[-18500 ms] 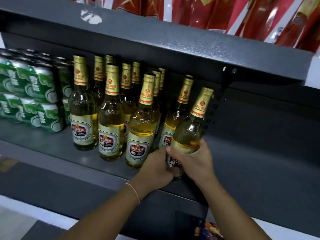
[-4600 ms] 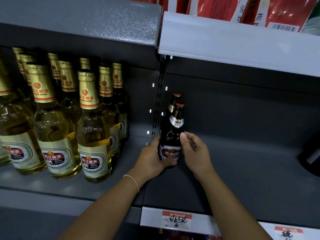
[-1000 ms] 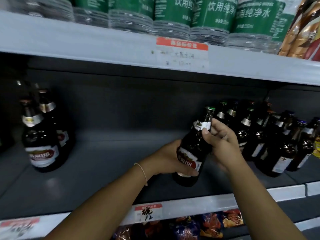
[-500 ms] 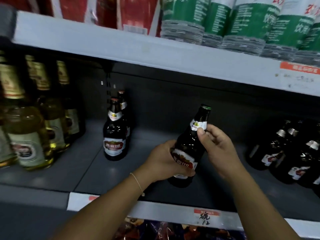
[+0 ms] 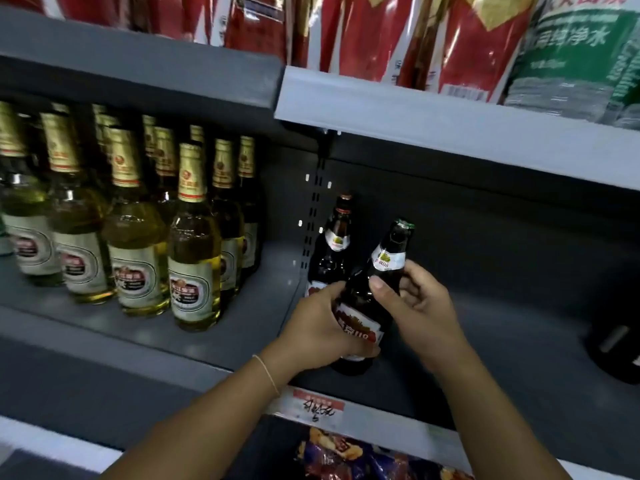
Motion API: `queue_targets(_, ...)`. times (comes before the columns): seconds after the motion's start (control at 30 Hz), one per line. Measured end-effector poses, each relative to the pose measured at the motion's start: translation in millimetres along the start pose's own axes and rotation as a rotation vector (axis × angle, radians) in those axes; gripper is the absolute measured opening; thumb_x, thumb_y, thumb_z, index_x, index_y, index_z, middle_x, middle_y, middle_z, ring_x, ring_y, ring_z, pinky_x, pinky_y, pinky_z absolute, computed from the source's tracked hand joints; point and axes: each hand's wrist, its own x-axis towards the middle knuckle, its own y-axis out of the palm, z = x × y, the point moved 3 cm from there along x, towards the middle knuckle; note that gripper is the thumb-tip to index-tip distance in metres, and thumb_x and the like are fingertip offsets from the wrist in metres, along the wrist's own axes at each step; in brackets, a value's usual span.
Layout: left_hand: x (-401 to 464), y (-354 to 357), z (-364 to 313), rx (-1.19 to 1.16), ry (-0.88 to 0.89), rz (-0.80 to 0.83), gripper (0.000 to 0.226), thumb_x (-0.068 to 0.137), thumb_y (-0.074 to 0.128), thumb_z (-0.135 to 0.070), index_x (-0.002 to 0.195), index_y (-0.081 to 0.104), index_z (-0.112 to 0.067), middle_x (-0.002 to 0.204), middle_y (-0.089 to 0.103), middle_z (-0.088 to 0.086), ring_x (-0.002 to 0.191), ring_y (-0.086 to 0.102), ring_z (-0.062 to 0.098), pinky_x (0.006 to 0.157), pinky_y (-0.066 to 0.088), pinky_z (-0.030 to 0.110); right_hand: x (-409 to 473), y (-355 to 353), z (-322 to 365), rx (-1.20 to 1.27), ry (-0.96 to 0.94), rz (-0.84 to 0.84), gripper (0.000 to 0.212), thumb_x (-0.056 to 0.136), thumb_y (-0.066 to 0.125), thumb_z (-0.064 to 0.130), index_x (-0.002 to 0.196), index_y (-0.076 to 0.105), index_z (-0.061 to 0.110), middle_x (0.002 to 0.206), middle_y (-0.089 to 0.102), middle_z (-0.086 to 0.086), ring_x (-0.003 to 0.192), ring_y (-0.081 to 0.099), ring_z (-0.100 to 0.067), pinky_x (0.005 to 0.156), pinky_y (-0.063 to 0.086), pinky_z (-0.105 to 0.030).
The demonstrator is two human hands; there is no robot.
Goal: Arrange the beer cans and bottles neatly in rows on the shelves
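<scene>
A dark brown beer bottle [image 5: 375, 292] with a red label and green cap leans to the right near the front of the grey shelf [image 5: 502, 358]. My left hand [image 5: 318, 327] grips its lower body over the label. My right hand [image 5: 419, 306] holds it just below the neck label, thumb on the glass. Right behind it stands another dark bottle [image 5: 332, 244], upright against the slotted upright. On the left stand rows of clear gold-foil beer bottles [image 5: 194, 244].
A dark bottle [image 5: 620, 344] shows at the right edge of the shelf. Red packs [image 5: 415, 36] and green-labelled water [image 5: 581, 53] sit on the shelf above. A price tag [image 5: 317, 407] hangs on the front rail, snack bags [image 5: 346, 455] below.
I have carried the dark bottle leftward from the group on the right to just in front of the standing dark bottles. Both hands keep their hold; the view has swung left.
</scene>
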Motion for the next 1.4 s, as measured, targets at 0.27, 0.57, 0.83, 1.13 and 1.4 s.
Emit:
queue_targets(0.27,-6.5,-27.7,17.6,0.095,-0.001,-0.080,0.080,0.045,0.097,-0.029,0.114,0.057,-0.032,0.094,0.070,-0.018,0.083,0.065,-0.010,0.071,0.050,0.007,3.6,33.4,-14.2,0.027,0.025,-0.027,0.039,0.087,0.071,0.007,0.122,0.058,0.016,0.111,0.074,-0.005,0.107,0.069,-0.018,0.098,0.053,-0.046)
queue_targets(0.57,-11.1,-33.5,30.7,0.204,0.022,-0.179,0.086,0.048,0.094,-0.042,0.121,0.050,-0.031,0.087,0.061,-0.027,0.075,0.056,-0.022,0.067,0.042,-0.002,8.5,49.8,-24.9,-0.030,0.014,0.009,0.039,0.089,0.067,0.000,0.124,0.058,0.017,0.114,0.072,-0.003,0.109,0.068,-0.015,0.092,0.055,-0.031)
queue_targets(0.83,-6.6,-37.5,46.1,0.267,0.047,-0.209,0.095,0.043,0.090,-0.057,0.123,0.046,-0.030,0.101,0.067,-0.018,0.090,0.065,-0.003,0.078,0.054,0.016,13.2,60.6,-31.5,-0.146,0.005,0.004,0.045,0.091,0.066,0.007,0.132,0.057,0.024,0.119,0.068,0.008,0.115,0.062,-0.005,0.095,0.055,-0.029)
queue_targets(1.13,-1.0,-50.6,61.0,0.249,0.025,0.090,0.081,0.055,0.094,-0.031,0.121,0.047,-0.034,0.107,0.062,-0.022,0.099,0.059,-0.011,0.079,0.045,0.004,2.9,51.0,-41.2,-0.112,-0.009,-0.016,0.050,0.091,0.067,0.013,0.137,0.051,0.022,0.128,0.064,0.009,0.118,0.060,-0.001,0.094,0.051,-0.023)
queue_targets(1.4,-0.6,-50.2,70.0,0.241,-0.014,0.103,0.075,0.058,0.092,-0.025,0.120,0.049,-0.031,0.097,0.062,-0.026,0.088,0.055,-0.023,0.072,0.042,-0.001,-21.3,49.0,-77.7,0.022,0.127,-0.010,0.045,0.089,0.063,0.008,0.133,0.054,0.012,0.123,0.067,-0.001,0.112,0.065,-0.008,0.088,0.053,-0.017)
